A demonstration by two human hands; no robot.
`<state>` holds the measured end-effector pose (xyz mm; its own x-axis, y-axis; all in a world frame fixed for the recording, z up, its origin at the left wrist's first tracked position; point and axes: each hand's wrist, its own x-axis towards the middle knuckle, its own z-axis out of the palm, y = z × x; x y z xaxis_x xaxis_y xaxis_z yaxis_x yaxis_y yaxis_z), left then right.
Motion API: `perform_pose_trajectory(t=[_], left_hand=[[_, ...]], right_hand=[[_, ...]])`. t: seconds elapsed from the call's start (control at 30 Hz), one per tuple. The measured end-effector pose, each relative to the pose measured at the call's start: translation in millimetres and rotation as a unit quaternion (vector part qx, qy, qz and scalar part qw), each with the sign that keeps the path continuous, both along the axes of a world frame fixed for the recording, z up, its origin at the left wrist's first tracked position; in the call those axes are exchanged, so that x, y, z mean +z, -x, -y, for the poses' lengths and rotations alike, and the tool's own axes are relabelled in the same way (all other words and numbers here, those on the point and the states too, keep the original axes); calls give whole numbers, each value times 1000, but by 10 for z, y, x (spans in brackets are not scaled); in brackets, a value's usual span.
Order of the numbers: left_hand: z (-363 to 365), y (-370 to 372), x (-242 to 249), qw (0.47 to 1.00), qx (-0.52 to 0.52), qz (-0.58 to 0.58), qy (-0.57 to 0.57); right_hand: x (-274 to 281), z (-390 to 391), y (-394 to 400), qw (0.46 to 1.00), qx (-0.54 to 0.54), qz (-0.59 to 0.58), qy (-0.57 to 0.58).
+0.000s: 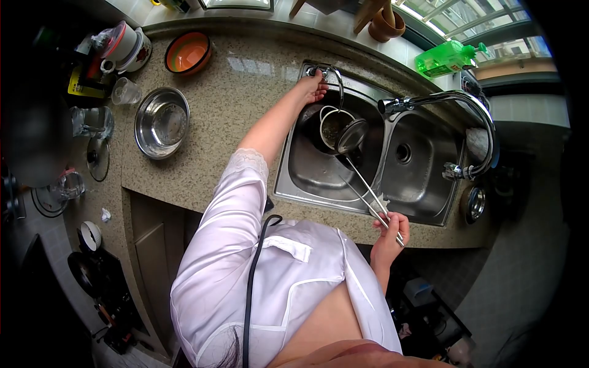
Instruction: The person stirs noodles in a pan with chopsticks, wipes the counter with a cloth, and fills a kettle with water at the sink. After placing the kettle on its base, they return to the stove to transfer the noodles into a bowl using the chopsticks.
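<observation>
Rinsing step at the sink [307,178]: the left hand [315,86], fingers curled around the small tap [328,75], appears to work it, while the right hand [388,230] grips closed the long handle of a mesh strainer [351,136] held over the left basin; next, water flow likely needs adjusting.

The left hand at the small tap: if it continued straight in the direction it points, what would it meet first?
The left hand already touches the small tap; further on, probably the counter's back edge, though depth is unclear.
</observation>
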<state>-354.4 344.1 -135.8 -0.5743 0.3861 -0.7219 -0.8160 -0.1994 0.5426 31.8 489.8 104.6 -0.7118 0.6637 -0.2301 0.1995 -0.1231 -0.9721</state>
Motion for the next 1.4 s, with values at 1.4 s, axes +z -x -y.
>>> perform_pose_trajectory(t=[1.4], left_hand=[[-61,76,1,998,13,20,53]], right_hand=[[257,52,158,987,145,1,-74]])
